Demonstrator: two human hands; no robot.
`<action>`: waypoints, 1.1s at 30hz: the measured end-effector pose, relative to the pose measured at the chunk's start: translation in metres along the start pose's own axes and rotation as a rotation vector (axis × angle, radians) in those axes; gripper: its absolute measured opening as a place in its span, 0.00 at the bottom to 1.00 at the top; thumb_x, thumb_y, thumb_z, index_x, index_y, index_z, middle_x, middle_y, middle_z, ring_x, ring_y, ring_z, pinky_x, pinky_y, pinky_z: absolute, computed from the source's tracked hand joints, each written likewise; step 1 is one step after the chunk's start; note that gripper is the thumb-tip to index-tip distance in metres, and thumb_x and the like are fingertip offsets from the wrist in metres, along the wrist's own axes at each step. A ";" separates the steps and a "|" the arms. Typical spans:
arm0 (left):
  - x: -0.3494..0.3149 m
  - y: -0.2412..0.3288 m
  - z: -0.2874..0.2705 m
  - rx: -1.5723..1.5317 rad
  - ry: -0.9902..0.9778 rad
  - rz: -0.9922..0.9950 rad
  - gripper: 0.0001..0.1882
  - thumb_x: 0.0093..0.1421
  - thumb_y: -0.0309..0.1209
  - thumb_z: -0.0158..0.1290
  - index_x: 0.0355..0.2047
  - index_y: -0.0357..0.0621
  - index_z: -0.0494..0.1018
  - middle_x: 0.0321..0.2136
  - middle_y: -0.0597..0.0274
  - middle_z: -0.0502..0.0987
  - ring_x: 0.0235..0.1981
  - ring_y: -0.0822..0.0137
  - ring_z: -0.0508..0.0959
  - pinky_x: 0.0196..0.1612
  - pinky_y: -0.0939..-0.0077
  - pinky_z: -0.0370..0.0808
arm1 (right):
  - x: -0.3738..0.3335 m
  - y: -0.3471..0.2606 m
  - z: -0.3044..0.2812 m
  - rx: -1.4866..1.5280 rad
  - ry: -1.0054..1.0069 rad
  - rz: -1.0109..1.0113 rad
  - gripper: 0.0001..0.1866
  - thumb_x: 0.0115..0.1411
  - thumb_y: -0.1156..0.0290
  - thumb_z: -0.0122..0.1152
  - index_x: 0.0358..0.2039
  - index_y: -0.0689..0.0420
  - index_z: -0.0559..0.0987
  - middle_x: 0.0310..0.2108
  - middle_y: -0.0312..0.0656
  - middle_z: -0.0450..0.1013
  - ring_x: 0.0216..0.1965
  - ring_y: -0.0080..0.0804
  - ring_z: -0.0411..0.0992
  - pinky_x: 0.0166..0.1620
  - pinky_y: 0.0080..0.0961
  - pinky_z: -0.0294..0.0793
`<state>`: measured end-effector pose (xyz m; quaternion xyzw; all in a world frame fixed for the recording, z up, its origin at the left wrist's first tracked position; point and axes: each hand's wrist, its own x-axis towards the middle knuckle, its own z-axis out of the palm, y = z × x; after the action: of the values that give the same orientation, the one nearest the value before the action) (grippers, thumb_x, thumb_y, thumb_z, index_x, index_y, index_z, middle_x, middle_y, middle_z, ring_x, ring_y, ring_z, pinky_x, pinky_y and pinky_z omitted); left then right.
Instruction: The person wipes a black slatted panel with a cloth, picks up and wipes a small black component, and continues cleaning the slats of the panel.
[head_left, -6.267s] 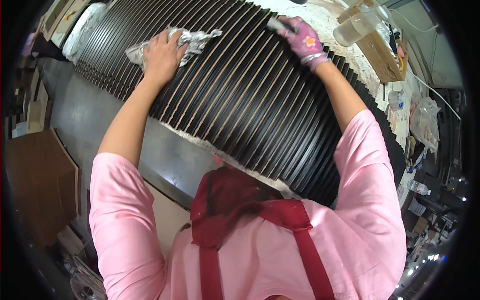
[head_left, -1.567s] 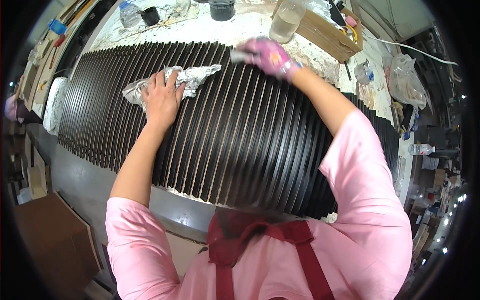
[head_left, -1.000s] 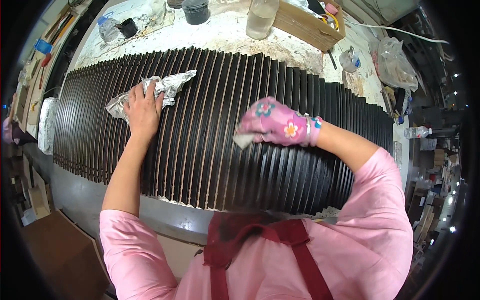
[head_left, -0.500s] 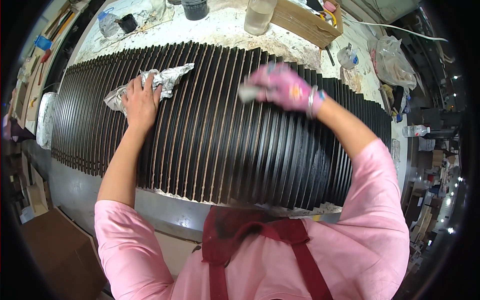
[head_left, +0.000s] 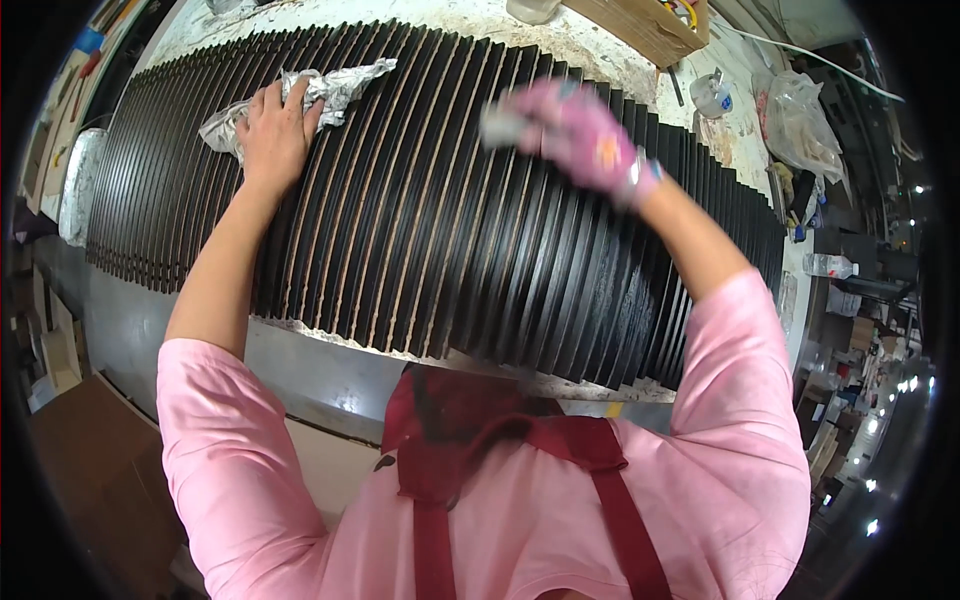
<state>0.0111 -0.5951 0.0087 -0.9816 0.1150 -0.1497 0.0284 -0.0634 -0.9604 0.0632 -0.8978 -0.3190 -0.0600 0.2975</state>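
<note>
A large black ridged panel with long slats, some with light brown edges, lies across the worktable. On its left part my bare left hand rests with fingers spread over a crumpled silvery-white sheet, which pokes out on both sides of the hand. Whether it is paper or cloth I cannot tell. My right hand, in a pink patterned glove, is closed round a small pale grey-white pad over the slats right of the middle. Motion blurs the pad and fingers.
Beyond the panel, the stained white table bears a cardboard box, a clear container and a small clear cup. A plastic bag lies at the right edge, a bottle nearby. A brown carton stands lower left.
The view has tilted, so the panel and far table sit higher in the picture. My right hand still holds the pad, blurred in both frames. My left hand stays on the crumpled sheet.
</note>
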 end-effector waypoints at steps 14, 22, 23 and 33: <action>-0.003 -0.007 0.009 -0.025 0.152 0.064 0.24 0.63 0.51 0.46 0.56 0.61 0.66 0.53 0.59 0.68 0.58 0.53 0.65 0.52 0.40 0.64 | -0.016 -0.049 0.018 0.040 0.070 -0.176 0.17 0.57 0.62 0.62 0.47 0.52 0.78 0.38 0.40 0.76 0.42 0.37 0.74 0.47 0.33 0.73; -0.006 -0.011 0.008 -0.068 0.057 0.032 0.25 0.63 0.51 0.46 0.58 0.60 0.66 0.54 0.57 0.67 0.58 0.53 0.64 0.53 0.39 0.63 | -0.064 -0.157 0.075 -0.237 -0.240 -0.034 0.20 0.57 0.64 0.57 0.51 0.45 0.75 0.43 0.33 0.71 0.48 0.33 0.70 0.57 0.43 0.61; -0.004 -0.007 0.006 -0.089 0.081 0.042 0.25 0.63 0.51 0.47 0.57 0.60 0.66 0.54 0.57 0.67 0.57 0.53 0.65 0.52 0.38 0.63 | -0.089 -0.173 0.077 -0.061 -0.194 -0.091 0.22 0.55 0.65 0.59 0.52 0.45 0.74 0.44 0.34 0.71 0.48 0.35 0.70 0.57 0.42 0.60; 0.004 -0.011 0.007 -0.517 0.029 -0.024 0.21 0.60 0.43 0.51 0.53 0.56 0.71 0.55 0.56 0.66 0.60 0.54 0.60 0.57 0.37 0.55 | -0.123 -0.193 0.029 0.342 0.516 0.720 0.23 0.54 0.66 0.66 0.48 0.66 0.76 0.47 0.46 0.74 0.49 0.35 0.73 0.55 0.27 0.68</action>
<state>0.0188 -0.5852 0.0046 -0.9554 0.1383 -0.1295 -0.2267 -0.2801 -0.8906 0.0986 -0.8453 0.0916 -0.1206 0.5124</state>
